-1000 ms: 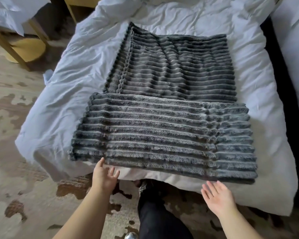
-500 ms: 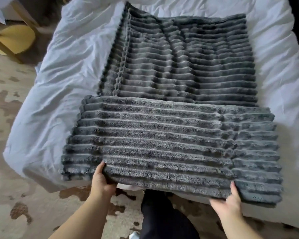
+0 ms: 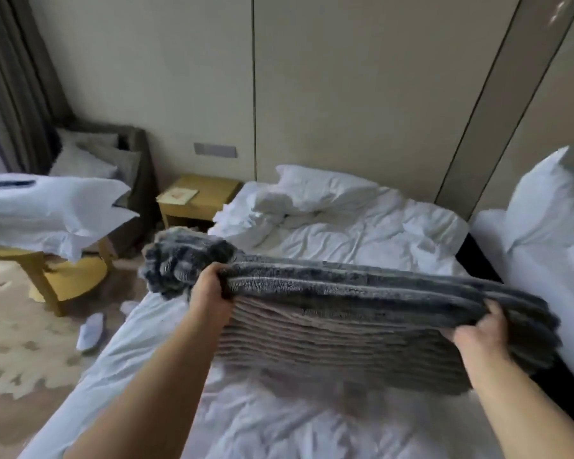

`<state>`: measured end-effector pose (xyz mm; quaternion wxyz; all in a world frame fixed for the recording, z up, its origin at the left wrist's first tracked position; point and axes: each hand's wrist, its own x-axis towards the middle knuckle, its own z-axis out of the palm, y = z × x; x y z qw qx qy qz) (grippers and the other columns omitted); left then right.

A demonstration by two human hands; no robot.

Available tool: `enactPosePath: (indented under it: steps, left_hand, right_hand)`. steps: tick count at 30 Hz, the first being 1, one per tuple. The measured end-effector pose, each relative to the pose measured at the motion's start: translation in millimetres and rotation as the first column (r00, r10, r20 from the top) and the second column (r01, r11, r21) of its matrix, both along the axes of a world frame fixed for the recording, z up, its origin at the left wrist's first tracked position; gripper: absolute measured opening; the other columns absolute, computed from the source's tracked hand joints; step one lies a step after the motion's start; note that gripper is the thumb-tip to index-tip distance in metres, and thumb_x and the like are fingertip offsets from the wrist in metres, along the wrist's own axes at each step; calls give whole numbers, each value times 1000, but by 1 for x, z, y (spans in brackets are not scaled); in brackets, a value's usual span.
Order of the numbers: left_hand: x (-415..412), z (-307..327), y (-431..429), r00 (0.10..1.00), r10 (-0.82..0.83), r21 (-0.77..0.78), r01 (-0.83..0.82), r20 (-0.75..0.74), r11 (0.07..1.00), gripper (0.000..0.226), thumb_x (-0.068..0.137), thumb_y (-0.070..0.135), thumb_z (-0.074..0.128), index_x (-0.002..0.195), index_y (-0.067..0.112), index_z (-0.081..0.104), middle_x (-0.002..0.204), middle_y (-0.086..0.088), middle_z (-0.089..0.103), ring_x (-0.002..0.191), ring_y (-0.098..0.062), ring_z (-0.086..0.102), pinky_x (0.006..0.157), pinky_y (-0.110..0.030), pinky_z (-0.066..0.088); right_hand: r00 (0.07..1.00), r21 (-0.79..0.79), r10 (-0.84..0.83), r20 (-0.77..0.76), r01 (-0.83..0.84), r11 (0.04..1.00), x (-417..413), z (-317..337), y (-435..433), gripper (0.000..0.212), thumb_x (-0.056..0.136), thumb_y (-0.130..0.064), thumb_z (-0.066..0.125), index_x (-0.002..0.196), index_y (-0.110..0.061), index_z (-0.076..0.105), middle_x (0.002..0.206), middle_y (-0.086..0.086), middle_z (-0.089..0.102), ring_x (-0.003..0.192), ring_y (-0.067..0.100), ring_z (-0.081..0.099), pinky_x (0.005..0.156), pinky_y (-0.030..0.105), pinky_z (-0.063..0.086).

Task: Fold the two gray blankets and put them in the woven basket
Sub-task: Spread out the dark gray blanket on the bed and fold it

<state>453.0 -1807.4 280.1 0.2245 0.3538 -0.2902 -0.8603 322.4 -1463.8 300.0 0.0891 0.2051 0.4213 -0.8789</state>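
A gray ribbed blanket point(image 3: 345, 329) hangs lifted above the white bed point(image 3: 312, 422), held by its near edge. My left hand point(image 3: 212, 293) grips the edge near its left end, where a bunched corner flops over. My right hand point(image 3: 478, 329) grips the edge near the right end. The blanket's underside faces me and sags toward the sheet. I see only one gray blanket, and no woven basket is in view.
Crumpled white pillows point(image 3: 318, 193) lie at the bed's head by the wall. A yellow nightstand point(image 3: 196, 200) stands left of the bed, and a wooden table point(image 3: 47, 276) carries more white pillows. A second bed point(image 3: 544, 260) lies to the right. Slippers point(image 3: 92, 329) lie on the carpet.
Both hands went from reaching at the blanket's near edge to gripping it and lifting it off the bed. The view has tilted up toward the wall.
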Motion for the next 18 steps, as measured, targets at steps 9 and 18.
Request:
enactPosePath:
  steps: [9, 18]
  left_hand:
    - [21, 133, -4, 975, -26, -131, -4, -221, 991, 32, 77, 16, 63, 108, 11, 64, 103, -12, 68, 89, -27, 66, 59, -32, 57]
    - [115, 42, 27, 985, -34, -121, 13, -172, 993, 34, 76, 9, 57, 110, 8, 59, 104, -16, 61, 90, -30, 61, 92, -45, 48]
  right_hand:
    - [927, -336, 0, -376, -137, 932, 9, 119, 5, 64, 62, -37, 52, 125, -28, 61, 123, 7, 67, 114, 29, 60, 99, 45, 44]
    - [984, -236, -77, -158, 38, 971, 112, 19, 45, 45, 51, -36, 57, 94, -25, 65, 70, 1, 75, 71, 25, 71, 69, 35, 50]
